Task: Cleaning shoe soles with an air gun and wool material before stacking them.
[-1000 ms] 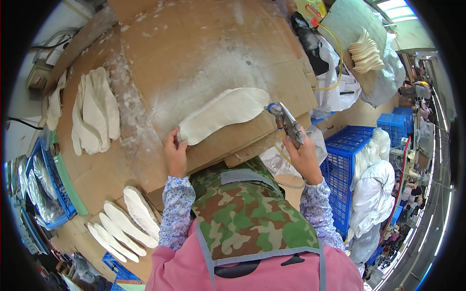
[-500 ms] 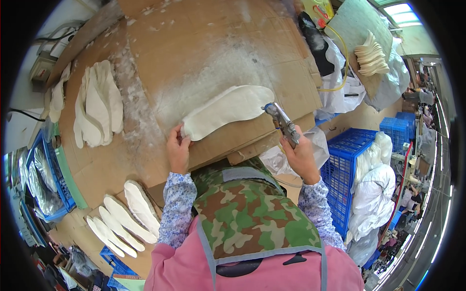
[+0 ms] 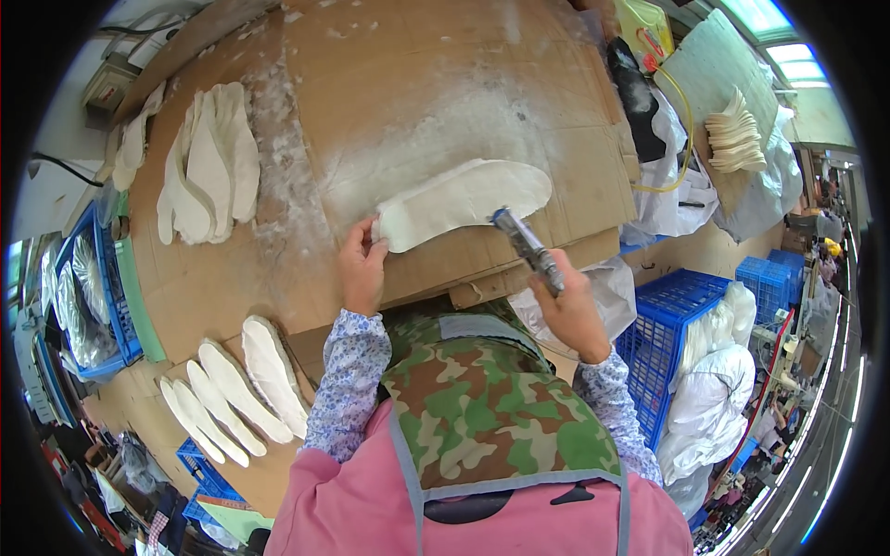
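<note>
Under the left hand (image 3: 362,269), the white insole's (image 3: 468,199) heel end is hidden.

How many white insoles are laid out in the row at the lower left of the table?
4, fanned side by side near the cardboard's lower-left edge: insoles and. Overlaps may hide more.
</note>
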Demonstrator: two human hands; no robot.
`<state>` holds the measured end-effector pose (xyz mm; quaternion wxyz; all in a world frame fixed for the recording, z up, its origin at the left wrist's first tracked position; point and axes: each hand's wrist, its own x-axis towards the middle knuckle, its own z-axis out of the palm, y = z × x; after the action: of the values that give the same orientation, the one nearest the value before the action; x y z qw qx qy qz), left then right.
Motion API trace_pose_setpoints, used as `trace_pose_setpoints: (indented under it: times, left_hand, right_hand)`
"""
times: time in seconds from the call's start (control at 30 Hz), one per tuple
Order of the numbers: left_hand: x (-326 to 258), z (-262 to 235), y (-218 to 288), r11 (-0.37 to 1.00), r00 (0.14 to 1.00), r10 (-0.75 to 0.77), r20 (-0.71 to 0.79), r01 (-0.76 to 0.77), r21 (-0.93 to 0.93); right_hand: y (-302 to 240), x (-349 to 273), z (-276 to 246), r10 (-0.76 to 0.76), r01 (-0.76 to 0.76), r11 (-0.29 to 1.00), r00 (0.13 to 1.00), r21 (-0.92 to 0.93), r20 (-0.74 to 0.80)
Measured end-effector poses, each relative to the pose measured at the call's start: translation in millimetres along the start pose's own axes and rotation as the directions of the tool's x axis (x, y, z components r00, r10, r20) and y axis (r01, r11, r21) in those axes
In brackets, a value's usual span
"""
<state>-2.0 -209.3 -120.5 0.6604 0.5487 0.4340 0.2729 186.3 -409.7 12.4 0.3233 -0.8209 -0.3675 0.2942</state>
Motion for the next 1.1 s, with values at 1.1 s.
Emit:
trace_pose_setpoints:
  times: [1.1]
  left_hand:
    - [-329,-266,150,0.726,0.435,0.099,-0.895,-0.646,-0.234]
  right_hand:
    - [-56,20,-8,-0.235,0.132,0.945,0.911,0.3,0.34]
